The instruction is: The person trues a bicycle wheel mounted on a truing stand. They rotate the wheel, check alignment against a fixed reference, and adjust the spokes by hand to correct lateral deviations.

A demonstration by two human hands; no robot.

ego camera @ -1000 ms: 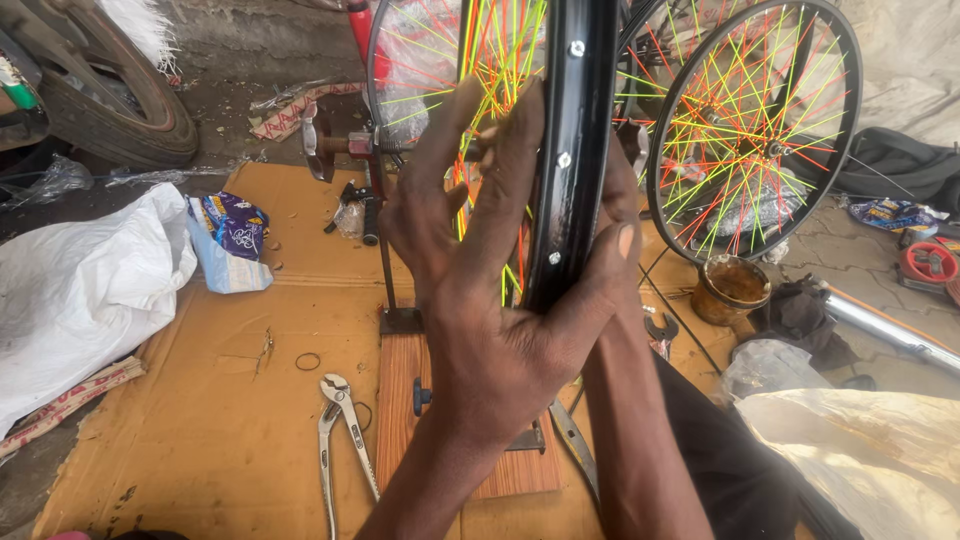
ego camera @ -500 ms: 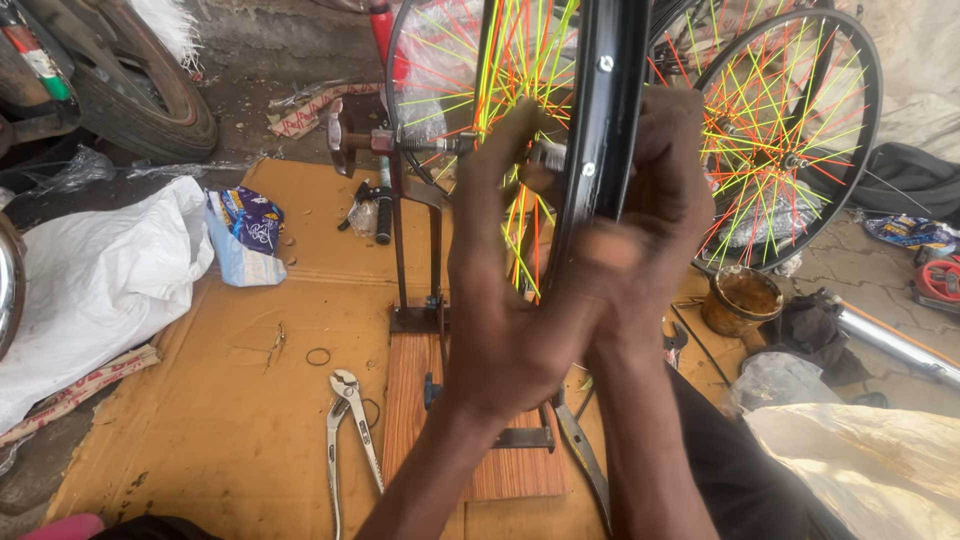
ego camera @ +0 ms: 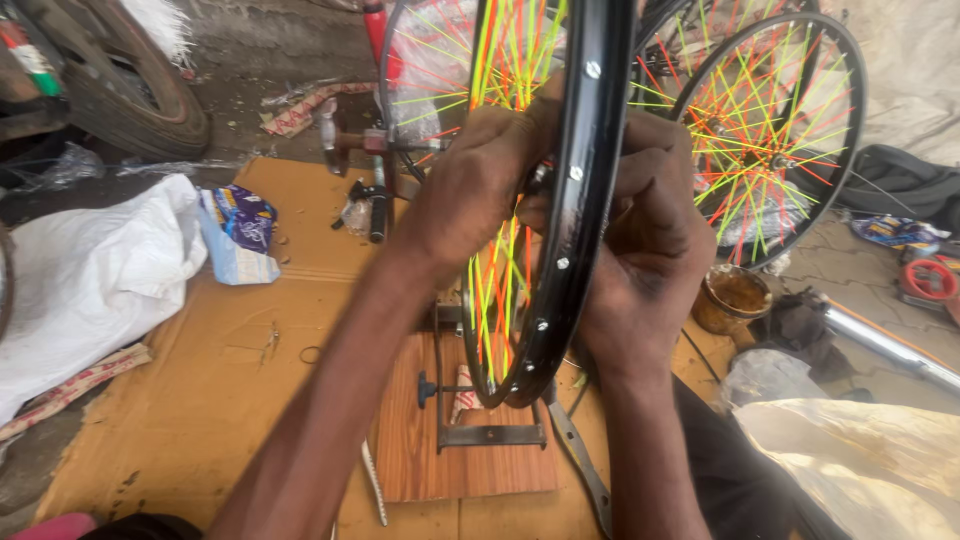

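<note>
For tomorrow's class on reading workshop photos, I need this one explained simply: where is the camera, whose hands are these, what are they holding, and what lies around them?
The camera sits on the person's head and looks down, so both arms belong to the wearer. The left hand and the right hand grip a black wheel rim from either side. The rim carries bright yellow, orange and green spokes and stands in a metal stand fixed to a wooden board. Beneath lies flattened cardboard. On the left is a white sack; behind, to the right, another spoked wheel and a small brown tin. What the fingers grip at the rim is hidden.
</note>
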